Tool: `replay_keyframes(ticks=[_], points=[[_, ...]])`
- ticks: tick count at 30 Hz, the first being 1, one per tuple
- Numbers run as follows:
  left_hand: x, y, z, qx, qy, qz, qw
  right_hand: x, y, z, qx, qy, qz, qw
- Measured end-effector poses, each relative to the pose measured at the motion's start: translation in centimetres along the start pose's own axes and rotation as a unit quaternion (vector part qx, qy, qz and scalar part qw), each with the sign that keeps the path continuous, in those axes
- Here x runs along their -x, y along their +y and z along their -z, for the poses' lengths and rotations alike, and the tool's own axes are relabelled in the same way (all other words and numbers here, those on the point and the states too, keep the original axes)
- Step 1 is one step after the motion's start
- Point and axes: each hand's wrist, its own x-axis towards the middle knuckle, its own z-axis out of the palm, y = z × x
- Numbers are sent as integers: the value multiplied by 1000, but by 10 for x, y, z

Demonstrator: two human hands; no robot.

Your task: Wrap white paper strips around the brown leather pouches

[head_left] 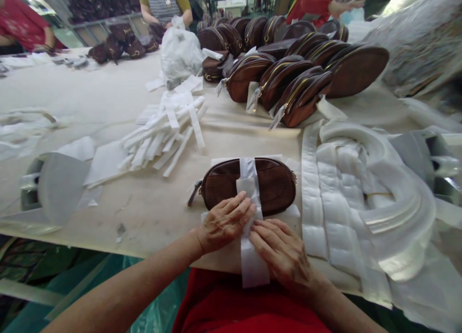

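A small dark brown leather bag [276, 184] with rounded ends lies flat in front of me, a metal-tipped zipper pull at its left end. Across its middle runs a white paper strip [254, 273], whose near end hangs toward the table edge. A short white foam piece [245, 185] sits on the strip over the bag. My left hand [225, 222] lies with fingers stretched over the strip at the bag's lower edge, pressing on it. Just below, my right hand [279, 249] has its fingertips closed on the strip's right edge, its thumb hidden.
Loose white foam strips [169, 131] lie in a pile at left. Bundled white foam padding [339, 203] lies close on the right. Many brown bags [288, 83] stand in rows behind, near a plastic bag [180, 51]. A tape dispenser [54, 188] is at far left. Other people work across the table.
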Motion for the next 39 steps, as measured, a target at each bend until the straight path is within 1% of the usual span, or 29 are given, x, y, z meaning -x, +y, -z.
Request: replay_keyframes(ticks=[2, 4, 6, 8, 12, 14, 18, 22, 26, 29, 32, 34, 36, 39], points=[[-2, -3, 8, 60, -37, 16, 997, -2, 1, -3, 7, 6, -7, 1000], [-5, -7, 16, 126, -77, 19, 989, -1, 2, -5, 12, 10, -6, 1000], [-8, -11, 21, 163, -92, 18, 982, 0, 3, -5, 19, 11, 0, 1000], [-10, -13, 19, 164, -75, 31, 983, 1, 4, -5, 23, 8, 2, 1000], [-8, -9, 8, 124, -32, 55, 990, 6, 3, -1, 3, -16, 8, 1000], [-7, -6, 4, 107, -17, 58, 992, 10, 0, 5, -4, -33, 11, 999], [-7, 1, 1, 76, 15, 64, 995, 14, -11, 19, 12, -56, -6, 998], [-6, 4, -2, 52, 16, 47, 997, 13, -22, 27, 9, -87, 25, 996], [-3, 6, -4, 34, 23, 34, 999, 9, -29, 28, 17, -77, 57, 995], [-2, 6, -6, 29, 21, 32, 999, 5, -28, 31, 32, -87, 62, 994], [-1, 6, -7, 34, 23, 37, 998, 1, -25, 38, 46, -76, 60, 994], [-1, 6, -8, 39, 29, 40, 998, 0, -23, 41, 49, -87, 62, 993], [-1, 6, -9, 40, 35, 43, 998, 3, -25, 40, 41, -101, 73, 991], [-1, 6, -10, 34, 36, 44, 998, 10, -32, 31, 13, -91, 102, 991]])
